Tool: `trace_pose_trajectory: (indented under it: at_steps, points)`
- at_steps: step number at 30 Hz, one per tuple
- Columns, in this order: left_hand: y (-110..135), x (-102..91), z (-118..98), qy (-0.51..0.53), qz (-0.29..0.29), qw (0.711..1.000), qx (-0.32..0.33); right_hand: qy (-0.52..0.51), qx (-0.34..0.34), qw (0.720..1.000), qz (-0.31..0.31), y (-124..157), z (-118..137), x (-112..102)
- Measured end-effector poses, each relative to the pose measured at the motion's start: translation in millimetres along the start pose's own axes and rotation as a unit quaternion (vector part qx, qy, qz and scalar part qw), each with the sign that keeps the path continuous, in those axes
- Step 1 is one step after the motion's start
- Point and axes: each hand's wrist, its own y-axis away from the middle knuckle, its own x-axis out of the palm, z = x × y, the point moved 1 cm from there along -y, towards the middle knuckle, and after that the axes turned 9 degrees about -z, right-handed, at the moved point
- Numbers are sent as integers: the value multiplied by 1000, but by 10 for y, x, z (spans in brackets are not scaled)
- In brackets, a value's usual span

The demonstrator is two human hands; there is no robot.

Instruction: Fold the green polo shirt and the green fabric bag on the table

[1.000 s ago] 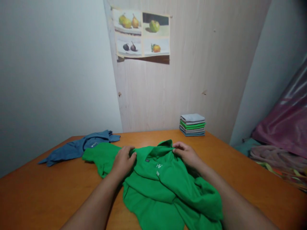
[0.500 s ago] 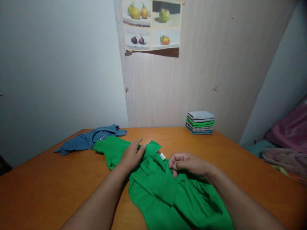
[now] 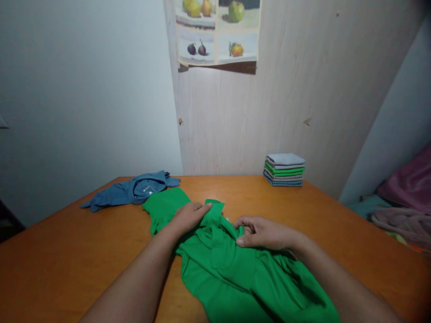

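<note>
A crumpled green polo shirt (image 3: 235, 278) lies on the orange wooden table (image 3: 84, 251) in front of me. My left hand (image 3: 190, 215) lies on the shirt's upper left part, fingers curled onto the fabric near the collar. My right hand (image 3: 261, 233) pinches a fold of the green cloth at the collar, thumb pressed against the fingers. One green sleeve (image 3: 161, 208) sticks out to the left of my left hand.
A rumpled blue shirt (image 3: 131, 193) lies at the table's far left. A stack of folded clothes (image 3: 284, 169) stands at the far right by the wooden panel. A fruit poster (image 3: 218, 31) hangs above. Pink and grey bedding (image 3: 400, 202) lies off to the right.
My right hand has pulled the collar area back toward me and now pinches a fold lower down. My left hand shifted slightly right along the shirt's top edge. The view tilted down a little.
</note>
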Motion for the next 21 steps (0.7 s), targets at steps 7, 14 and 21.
trace_pose_trajectory:
  at_steps: [7, 14, 21]
  points:
    - [4, -37, -176, 59, -18, 998, -8, 27, -20, 993, -114, -61, -33, -32]
    - [-28, -159, -309, 330, -137, 932, -66, -13, -71, 920, -386, -125, -62, -222]
    - [5, -112, -315, 374, -118, 914, -106, -88, -71, 910, -400, -132, -107, -246]
